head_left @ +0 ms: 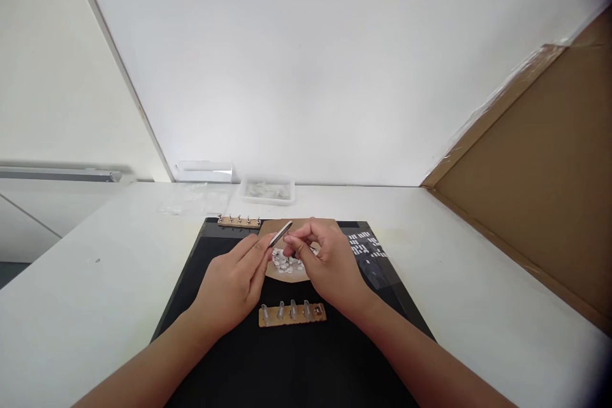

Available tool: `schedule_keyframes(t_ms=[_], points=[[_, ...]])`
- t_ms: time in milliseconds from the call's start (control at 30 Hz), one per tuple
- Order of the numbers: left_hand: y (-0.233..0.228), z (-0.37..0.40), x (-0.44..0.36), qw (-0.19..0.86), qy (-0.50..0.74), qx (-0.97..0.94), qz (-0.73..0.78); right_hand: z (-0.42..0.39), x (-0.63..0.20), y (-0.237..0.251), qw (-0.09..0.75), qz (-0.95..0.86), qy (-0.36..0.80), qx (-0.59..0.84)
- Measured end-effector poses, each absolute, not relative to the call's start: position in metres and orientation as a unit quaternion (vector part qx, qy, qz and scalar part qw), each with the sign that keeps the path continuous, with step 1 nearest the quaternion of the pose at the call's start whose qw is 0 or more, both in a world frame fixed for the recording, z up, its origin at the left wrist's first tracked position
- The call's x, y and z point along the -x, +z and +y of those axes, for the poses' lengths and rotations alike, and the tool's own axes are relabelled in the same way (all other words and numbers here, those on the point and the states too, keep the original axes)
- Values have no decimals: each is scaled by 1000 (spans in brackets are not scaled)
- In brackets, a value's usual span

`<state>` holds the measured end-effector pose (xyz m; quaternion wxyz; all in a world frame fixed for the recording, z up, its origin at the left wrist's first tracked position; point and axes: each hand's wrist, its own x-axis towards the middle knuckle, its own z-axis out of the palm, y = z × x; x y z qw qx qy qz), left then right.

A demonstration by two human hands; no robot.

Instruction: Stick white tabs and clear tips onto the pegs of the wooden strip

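My left hand [232,277] is closed around a slim flat stick [280,234], dark with a pale face, which points up and to the right. Beside its tip, my right hand [327,258] pinches thumb and forefinger together; whatever small thing may be between them is too small to make out. Under both hands lies a brown board [287,276] bearing a heap of small white pieces [285,262]. Closer to me, a wooden strip [292,315] carries several upright clear tips, with a different, reddish piece at its right end.
A second strip with several metal pegs [239,222] lies at the black mat's [287,366] back left edge. White stickers on a clear sheet [366,245] lie at right. Behind stand a clear plastic tray [268,191] and plastic bags [194,199]. A cardboard panel [530,191] borders the right.
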<state>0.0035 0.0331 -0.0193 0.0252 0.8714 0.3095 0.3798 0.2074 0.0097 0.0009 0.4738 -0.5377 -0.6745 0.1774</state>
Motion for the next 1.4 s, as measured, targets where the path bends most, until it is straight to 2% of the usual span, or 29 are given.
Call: schedule_keyframes(t_ms=[500,800,967,1267,1400], points=[[-18,32,-5,136,427,-846,289,9,-211,-7,484,-695,127,517],[-15,30,-8,192,425,-836,288,12,-210,-14,528,-630,307,480],[-13,29,-8,200,430,-834,282,12,-209,-13,541,-608,340,471],[-16,31,-6,169,406,-855,275,10,-209,-11,537,-620,300,487],[-17,31,-5,154,391,-864,277,8,-209,-11,487,-686,191,505]])
